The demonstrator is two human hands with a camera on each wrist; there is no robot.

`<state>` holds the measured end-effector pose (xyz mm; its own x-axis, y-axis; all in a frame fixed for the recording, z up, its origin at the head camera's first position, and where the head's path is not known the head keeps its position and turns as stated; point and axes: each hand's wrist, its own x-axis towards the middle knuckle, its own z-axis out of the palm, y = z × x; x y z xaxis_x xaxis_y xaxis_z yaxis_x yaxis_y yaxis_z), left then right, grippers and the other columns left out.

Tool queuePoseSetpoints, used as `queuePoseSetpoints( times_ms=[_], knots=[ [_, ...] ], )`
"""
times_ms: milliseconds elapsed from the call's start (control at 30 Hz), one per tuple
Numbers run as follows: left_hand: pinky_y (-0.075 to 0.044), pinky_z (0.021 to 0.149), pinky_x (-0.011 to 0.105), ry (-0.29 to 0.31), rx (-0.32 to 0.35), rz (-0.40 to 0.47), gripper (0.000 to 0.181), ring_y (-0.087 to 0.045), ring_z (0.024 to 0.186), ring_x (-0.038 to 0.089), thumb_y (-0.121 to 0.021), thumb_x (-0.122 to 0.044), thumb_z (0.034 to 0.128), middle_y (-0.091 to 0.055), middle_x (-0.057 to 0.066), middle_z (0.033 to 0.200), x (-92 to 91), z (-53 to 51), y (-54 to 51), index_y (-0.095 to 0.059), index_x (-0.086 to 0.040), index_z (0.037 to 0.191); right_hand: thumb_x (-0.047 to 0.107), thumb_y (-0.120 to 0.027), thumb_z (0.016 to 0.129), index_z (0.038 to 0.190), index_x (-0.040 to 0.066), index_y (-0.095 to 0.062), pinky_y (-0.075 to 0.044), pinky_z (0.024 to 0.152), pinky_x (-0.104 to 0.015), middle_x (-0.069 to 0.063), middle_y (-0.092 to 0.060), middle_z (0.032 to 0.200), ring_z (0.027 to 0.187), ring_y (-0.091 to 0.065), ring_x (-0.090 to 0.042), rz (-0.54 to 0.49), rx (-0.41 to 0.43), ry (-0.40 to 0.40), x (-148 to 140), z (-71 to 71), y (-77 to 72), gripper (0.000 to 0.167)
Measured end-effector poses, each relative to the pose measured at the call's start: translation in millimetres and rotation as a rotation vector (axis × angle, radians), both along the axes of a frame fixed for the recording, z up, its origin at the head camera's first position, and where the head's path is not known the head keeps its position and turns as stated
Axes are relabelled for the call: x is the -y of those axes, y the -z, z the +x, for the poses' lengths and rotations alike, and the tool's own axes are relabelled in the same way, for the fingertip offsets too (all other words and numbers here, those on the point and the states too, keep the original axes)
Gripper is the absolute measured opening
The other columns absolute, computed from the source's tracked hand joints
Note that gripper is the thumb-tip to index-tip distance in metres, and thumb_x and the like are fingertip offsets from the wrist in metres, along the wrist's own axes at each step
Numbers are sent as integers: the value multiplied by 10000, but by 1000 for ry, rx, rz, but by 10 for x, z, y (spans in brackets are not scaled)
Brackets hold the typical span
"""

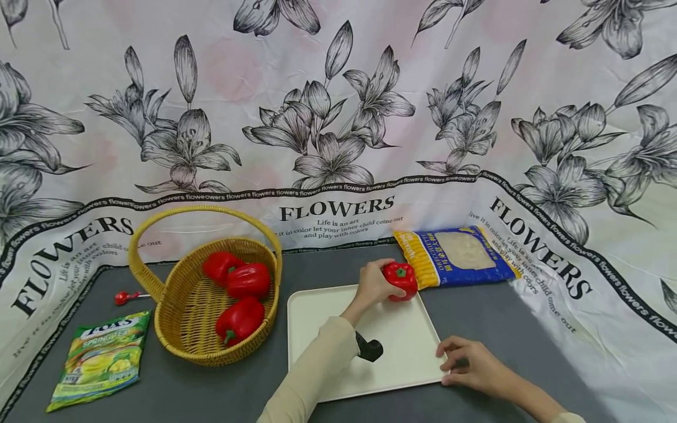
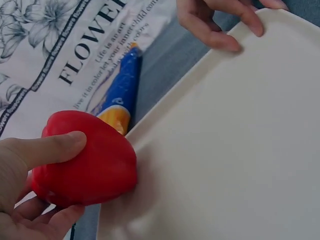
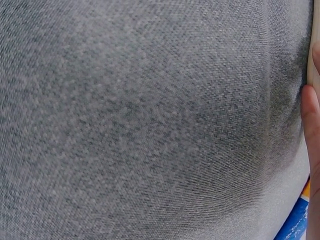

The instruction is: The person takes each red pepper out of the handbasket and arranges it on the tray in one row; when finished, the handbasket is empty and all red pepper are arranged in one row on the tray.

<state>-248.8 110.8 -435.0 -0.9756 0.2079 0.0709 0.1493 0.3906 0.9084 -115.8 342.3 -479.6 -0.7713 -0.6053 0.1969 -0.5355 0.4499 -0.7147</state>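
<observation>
My left hand (image 1: 374, 286) holds a red bell pepper (image 1: 400, 281) at the far right corner of a cream rectangular tray (image 1: 317, 305). In the left wrist view the thumb lies across one side of the pepper (image 2: 95, 160), with fingers under the other side. Fingertips of my right hand (image 1: 473, 365) touch the tray's right rim, loosely bent. Only a strip of that hand (image 3: 312, 120) shows in the right wrist view, against the tray's edge. Left of the tray stands a yellow wicker basket (image 1: 182, 323) with three more red bell peppers (image 1: 248, 281) inside.
Behind the tray's far right corner lies a blue and yellow pasta bag (image 1: 455, 255). A green and yellow Fox's candy bag (image 1: 103, 358) and a red lollipop (image 1: 123, 298) are left of the basket. A flowered cloth (image 1: 338, 223) hangs behind the grey table (image 1: 211, 393).
</observation>
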Motion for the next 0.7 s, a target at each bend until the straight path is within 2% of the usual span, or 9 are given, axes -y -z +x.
queuePoseSetpoints(
  times_ms=[167, 400, 600, 700],
  knots=[
    [-531, 868, 420, -25, 20, 3, 687, -495, 1138, 290, -895, -139, 656, -614, 109, 1224, -103, -36, 78, -610, -86, 1279, 172, -795, 774, 806, 104, -720, -567, 606, -240, -110, -593, 984, 825, -593, -78, -16, -7, -6, 27, 1, -26, 106],
    [-524, 891, 432, -47, 8, 2, 716, -497, 1186, 302, -874, -194, 694, -580, 108, 1293, -142, 1, 71, -566, -105, 1334, 143, -800, 767, 798, 101, -710, -568, 598, -246, -110, -589, 976, 809, -598, -93, -30, -33, -12, 49, -6, -47, 104],
    [-499, 940, 397, -16, -51, -70, 766, -521, 1206, 282, -867, -252, 703, -569, 104, 1330, -157, 19, 72, -533, -79, 1370, 155, -795, 771, 807, 97, -714, -568, 600, -251, -119, -588, 985, 806, -601, -99, -17, -7, -4, 32, -1, -35, 106],
    [-494, 948, 391, -5, -57, -100, 781, -530, 1202, 272, -866, -277, 701, -568, 100, 1332, -166, 18, 75, -526, -91, 1379, 172, -795, 773, 806, 100, -716, -568, 601, -250, -117, -590, 989, 809, -600, -95, -6, 1, 5, 27, 8, -30, 113]
  ],
)
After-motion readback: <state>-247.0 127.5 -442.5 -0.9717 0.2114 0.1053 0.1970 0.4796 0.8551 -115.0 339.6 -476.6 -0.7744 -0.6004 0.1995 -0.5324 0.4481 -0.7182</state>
